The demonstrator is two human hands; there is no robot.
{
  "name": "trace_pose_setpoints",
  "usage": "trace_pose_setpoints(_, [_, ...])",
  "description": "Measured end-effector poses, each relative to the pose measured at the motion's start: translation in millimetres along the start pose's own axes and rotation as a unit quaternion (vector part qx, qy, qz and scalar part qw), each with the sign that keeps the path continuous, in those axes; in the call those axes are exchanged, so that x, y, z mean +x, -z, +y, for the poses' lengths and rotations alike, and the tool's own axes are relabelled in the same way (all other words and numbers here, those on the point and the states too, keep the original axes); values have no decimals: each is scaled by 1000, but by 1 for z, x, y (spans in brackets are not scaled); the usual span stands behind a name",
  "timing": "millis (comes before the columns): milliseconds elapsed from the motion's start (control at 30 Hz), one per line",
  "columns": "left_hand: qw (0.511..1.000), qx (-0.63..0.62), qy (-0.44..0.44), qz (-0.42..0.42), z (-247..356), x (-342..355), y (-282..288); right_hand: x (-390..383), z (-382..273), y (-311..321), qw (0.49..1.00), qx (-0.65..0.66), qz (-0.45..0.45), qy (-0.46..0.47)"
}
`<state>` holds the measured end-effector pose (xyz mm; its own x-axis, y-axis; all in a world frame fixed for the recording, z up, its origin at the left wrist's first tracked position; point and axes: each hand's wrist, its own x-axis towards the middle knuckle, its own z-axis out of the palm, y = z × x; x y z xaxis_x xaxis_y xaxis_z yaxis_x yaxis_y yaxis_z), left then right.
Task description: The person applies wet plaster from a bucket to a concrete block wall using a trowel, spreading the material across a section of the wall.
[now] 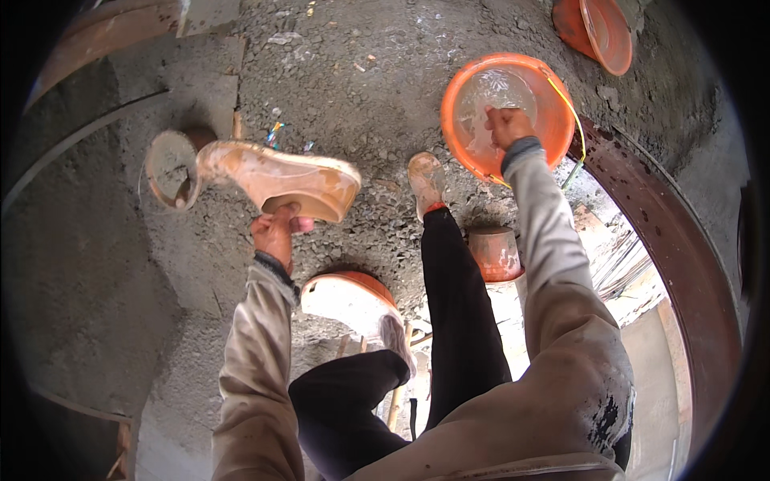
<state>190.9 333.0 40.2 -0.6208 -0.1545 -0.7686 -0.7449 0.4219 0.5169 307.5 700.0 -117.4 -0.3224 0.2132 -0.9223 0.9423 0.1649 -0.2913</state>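
Observation:
My left hand (274,232) grips a tan, mud-smeared shoe (309,178) by the edge of its opening, lifting it sideways with the toe to the left. My right hand (508,127) is over an orange bucket (464,152) of cloudy water, its fingers curled closed; whether anything is inside them is hidden. A similar shoe (425,178) is on my right foot, on the ground between the held shoe and the bucket. My left leg is bent, and that foot (395,337) appears to wear only a pale sock.
Rough, gravelly ground lies below me. An upturned orange pail (496,250) stands near my right leg, and another orange container (346,280) near my left foot. A dirty round container (170,168) sits at left, orange basins (605,36) at far right. A brown beam (674,232) curves along the right.

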Motion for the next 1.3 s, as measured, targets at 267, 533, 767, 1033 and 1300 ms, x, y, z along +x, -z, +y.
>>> trace_pose_setpoints(267, [996, 42, -36, -70, 42, -16, 1, -92, -15, 34, 910, -309, 273, 36])
trace_pose_setpoints(533, [974, 170, -137, -58, 66, -24, -4, -111, -34, 1, 768, -468, 395, 185])
trace_pose_setpoints(767, [931, 265, -249, 33, 37, -29, -9, -208, -170, -92, 902, -390, 28, 182])
trace_pose_setpoints(1033, [928, 309, -201, -47, -49, -69, 1, -169, -59, -130, 859, -430, -64, 269])
trace_pose_setpoints(1300, [853, 449, -95, -249, -120, -94, 2, -162, 21, -174, 846, -440, -105, 282])
